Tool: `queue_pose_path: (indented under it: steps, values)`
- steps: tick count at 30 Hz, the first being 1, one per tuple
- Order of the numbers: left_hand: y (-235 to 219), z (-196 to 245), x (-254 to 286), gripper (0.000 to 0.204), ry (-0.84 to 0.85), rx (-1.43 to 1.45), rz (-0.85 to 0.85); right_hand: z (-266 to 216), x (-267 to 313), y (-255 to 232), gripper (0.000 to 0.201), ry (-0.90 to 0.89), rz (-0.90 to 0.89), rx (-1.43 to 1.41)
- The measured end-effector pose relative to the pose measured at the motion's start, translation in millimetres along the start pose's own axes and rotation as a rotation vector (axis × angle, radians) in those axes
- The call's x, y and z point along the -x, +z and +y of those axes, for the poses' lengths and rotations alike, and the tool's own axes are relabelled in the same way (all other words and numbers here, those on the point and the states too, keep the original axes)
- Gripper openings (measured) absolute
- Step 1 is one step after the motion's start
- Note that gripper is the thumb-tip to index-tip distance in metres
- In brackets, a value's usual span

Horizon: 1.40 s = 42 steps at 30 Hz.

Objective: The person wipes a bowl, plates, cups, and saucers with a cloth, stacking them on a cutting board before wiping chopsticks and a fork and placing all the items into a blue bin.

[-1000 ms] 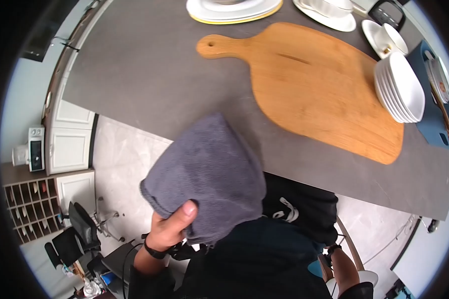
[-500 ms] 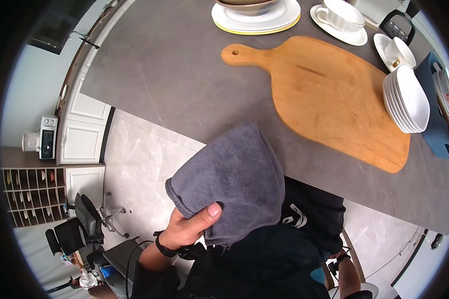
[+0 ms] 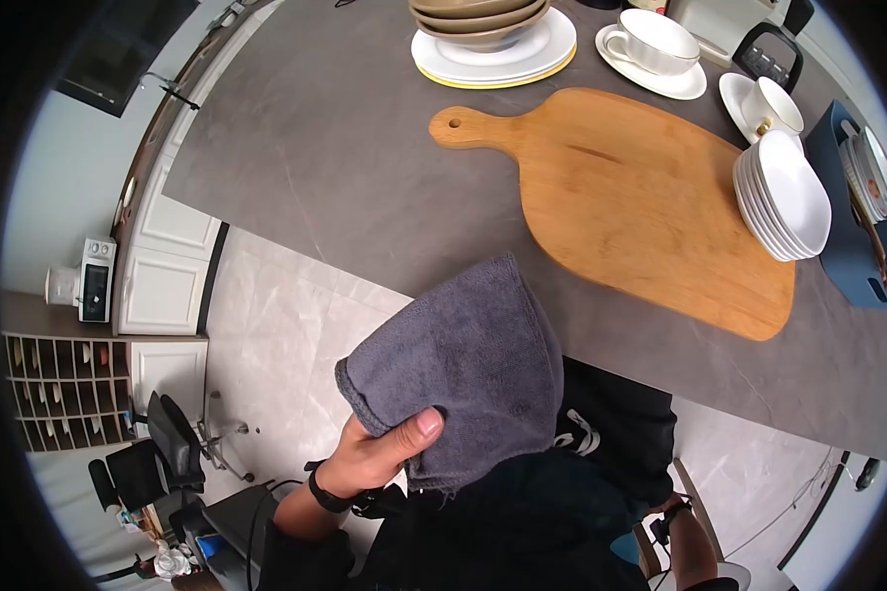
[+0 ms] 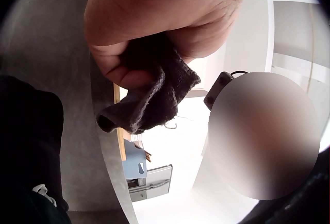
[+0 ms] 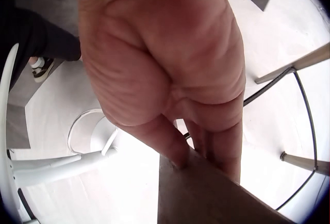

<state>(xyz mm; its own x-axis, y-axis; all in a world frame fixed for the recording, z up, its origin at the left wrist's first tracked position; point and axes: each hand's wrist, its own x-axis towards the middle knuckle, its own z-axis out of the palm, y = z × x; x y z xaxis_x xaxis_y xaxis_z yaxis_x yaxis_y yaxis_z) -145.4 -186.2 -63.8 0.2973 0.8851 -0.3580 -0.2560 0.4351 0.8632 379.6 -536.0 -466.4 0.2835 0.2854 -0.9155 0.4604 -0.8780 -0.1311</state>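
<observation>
A folded dark grey cloth (image 3: 463,364) hangs in front of the counter's near edge in the head view. My left hand (image 3: 375,458) grips its lower left corner, thumb on top and fingers hidden underneath. In the left wrist view the cloth (image 4: 154,92) bunches below the curled fingers. Low at my right side, my right hand (image 5: 165,79) holds the edge of a flat brown wooden piece (image 5: 201,198), thumb on one face and fingers on the other. Past the cloth's tip, a wooden cutting board (image 3: 641,207) with a handle lies on the grey counter (image 3: 296,187).
White bowls (image 3: 788,202) are stacked on their sides at the board's right end, beside a blue bin (image 3: 848,266) holding dishes. Brown bowls (image 3: 483,25) sit on white plates (image 3: 552,49). Cups (image 3: 655,44) with saucers stand farther back. Office chairs (image 3: 172,438) are at lower left.
The head view has shifted, bringing more of the brown bowls into sight. My left hand keeps hold of the cloth, which sits slightly farther right. My right hand stays low at my side.
</observation>
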Motion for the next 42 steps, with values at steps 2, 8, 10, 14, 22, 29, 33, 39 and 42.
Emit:
queue_pose_path:
  steps: [2,8,10,14,22,29,33,39,42]
  values:
    - [1.6,0.8,-1.4,0.048,0.007,0.006,-0.010,-0.2,-0.3,0.5,0.043,0.002,0.005,-0.010]
    - [-1.2,-0.7,-2.1,0.047,0.035,-0.047,-0.048,5.2,-1.9,-3.0,0.045,-0.009,0.001,-0.017]
    - [-0.9,-2.6,-1.5,0.047,0.039,-0.047,-0.060,5.1,-3.4,-3.9,0.046,-0.008,-0.005,-0.014]
    - [-0.9,-2.3,-1.5,0.049,0.044,-0.077,-0.070,7.9,-7.9,-10.1,0.047,-0.046,-0.003,-0.016]
    - [8.6,5.6,-2.8,0.053,0.000,-0.118,-0.134,-165.4,68.7,-121.5,0.038,-0.597,-0.078,0.715]
    - [33.4,16.3,-19.5,0.051,0.271,-0.399,-0.410,-380.5,350.0,-159.8,0.054,-1.066,-0.042,-0.116]
    - [73.5,30.9,-33.0,0.038,0.437,-0.512,-0.624,-417.0,352.5,-124.6,0.067,-1.371,-0.312,-0.612]
    - [79.5,39.6,-42.5,0.036,0.267,-0.587,-0.457,-429.6,351.5,-102.7,0.011,-1.149,-0.217,-1.055]
    - [82.2,43.0,-46.3,0.028,0.276,-0.565,-0.431,-425.0,345.7,-104.3,0.014,-1.188,-0.194,-0.991]
